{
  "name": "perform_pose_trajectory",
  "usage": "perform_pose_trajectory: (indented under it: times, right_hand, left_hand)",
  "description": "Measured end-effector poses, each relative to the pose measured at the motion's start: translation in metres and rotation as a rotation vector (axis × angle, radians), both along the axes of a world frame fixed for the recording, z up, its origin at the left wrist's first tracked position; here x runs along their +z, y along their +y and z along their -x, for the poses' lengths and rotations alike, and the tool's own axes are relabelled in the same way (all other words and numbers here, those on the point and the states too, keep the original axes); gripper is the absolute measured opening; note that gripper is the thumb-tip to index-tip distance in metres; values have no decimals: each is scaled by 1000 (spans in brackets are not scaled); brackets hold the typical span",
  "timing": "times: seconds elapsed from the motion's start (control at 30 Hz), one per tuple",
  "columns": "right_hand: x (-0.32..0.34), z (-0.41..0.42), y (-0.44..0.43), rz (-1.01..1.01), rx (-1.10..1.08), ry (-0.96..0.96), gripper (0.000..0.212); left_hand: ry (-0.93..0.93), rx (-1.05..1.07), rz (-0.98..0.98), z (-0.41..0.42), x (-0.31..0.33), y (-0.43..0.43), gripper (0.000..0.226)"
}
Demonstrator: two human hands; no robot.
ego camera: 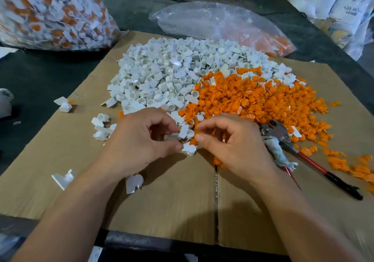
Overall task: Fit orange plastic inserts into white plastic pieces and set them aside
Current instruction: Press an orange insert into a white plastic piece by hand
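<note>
The left hand (141,140) is pinching a white piece (189,149) over the cardboard (162,201), seemingly offering it to the right hand (228,140) for fitting. Whether those curled fingers (212,124) are pinching an insert from the orange pile (253,99), I cannot tell.

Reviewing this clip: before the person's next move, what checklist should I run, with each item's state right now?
1. Grip on the white piece: ok, the left hand pinches it between thumb and fingertip.
2. Orange insert in the right hand: cannot tell, its curled fingers hide what they hold.
3. Insert seated in that white piece: cannot tell, the opening is not clearly seen.
4. Stock within reach: ok, the white pile and the orange pile lie just beyond the hands.
5. The pliers out of the way: ok, lying on the cardboard beside the right hand, not held.
</note>
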State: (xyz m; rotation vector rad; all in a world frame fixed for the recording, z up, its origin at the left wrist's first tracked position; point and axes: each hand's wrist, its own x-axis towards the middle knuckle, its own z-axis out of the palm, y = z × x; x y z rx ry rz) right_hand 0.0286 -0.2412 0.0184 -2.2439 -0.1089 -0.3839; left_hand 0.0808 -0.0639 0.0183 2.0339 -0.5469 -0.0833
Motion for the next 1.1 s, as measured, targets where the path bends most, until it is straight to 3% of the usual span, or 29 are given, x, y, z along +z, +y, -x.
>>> perform_pose_trajectory:
  times: [0.17, 0.3, 0.37, 0.47, 0.57, 0.8, 0.93, 1.1]
  right_hand:
    - [0, 0, 1, 253, 133, 103, 26]
    - [-4, -1, 4, 394, 173, 103, 25]
    - [-4, -2, 4, 359, 168, 94, 21]
    - [-4, -1, 4, 151, 115, 68, 10]
    - [-3, 1, 7, -35, 77, 75, 30]
    - [-1, -1, 6, -51, -34, 34, 24]
    - [-1, -2, 2, -76, -86, 11, 28]
    - [-3, -3, 0, -29, -81, 6, 11]
  left_hand:
    - [-105, -95, -51, 3, -1, -3, 32]
    - [-136, -105, -81, 5, -4, -3, 36]
    - [-146, -109, -74, 6, -4, -4, 42]
    - [-154, -132, -54, 8, -4, -5, 53]
    - [-164, -147, -41, 9, -6, -8, 50]
    - [-236, -150, -184, 8, -8, -9, 29]
    - [-303, -257, -227, 8, -8, -7, 44]
    - [-394, -345, -230, 7, -9, -6, 39]
